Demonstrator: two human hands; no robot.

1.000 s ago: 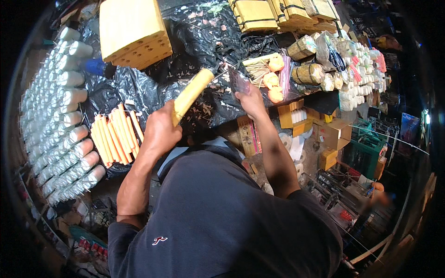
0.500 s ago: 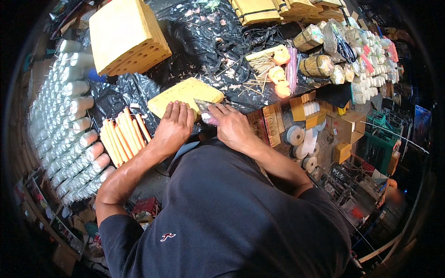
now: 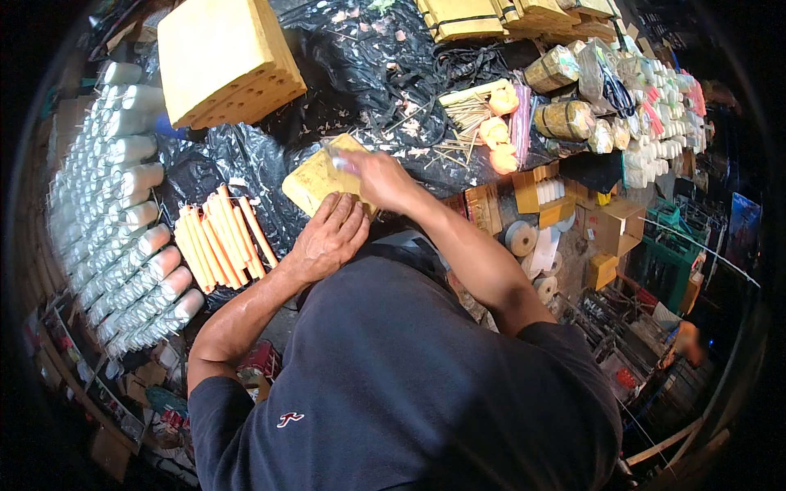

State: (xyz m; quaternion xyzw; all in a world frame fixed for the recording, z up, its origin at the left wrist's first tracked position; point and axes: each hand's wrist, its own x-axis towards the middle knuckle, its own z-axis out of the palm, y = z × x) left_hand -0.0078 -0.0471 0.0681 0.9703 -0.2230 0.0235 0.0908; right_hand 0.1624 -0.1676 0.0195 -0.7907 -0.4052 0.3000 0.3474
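Observation:
A flat yellow block (image 3: 313,174), apparently wax, lies on the black plastic sheeting in front of me, tilted with its far end toward the right. My left hand (image 3: 331,232) grips its near edge, fingers curled over the top. My right hand (image 3: 388,182) is closed around the purplish handle of a flat-bladed scraper (image 3: 345,164), held over the block's right half. Motion blurs the blade, so I cannot tell whether it touches the surface.
Orange candles (image 3: 219,239) lie left of the block, beside rows of white plastic-wrapped cylinders (image 3: 131,151). A large yellow block with holes (image 3: 221,61) stands behind. Thin sticks (image 3: 467,123) and orange bundles (image 3: 494,131) are at the right, above cardboard boxes (image 3: 614,225) and white spools (image 3: 521,238).
The yellow block has turned and shifted slightly right. My right hand has swung the scraper up and left over it. My left hand has slid down and right to its near edge.

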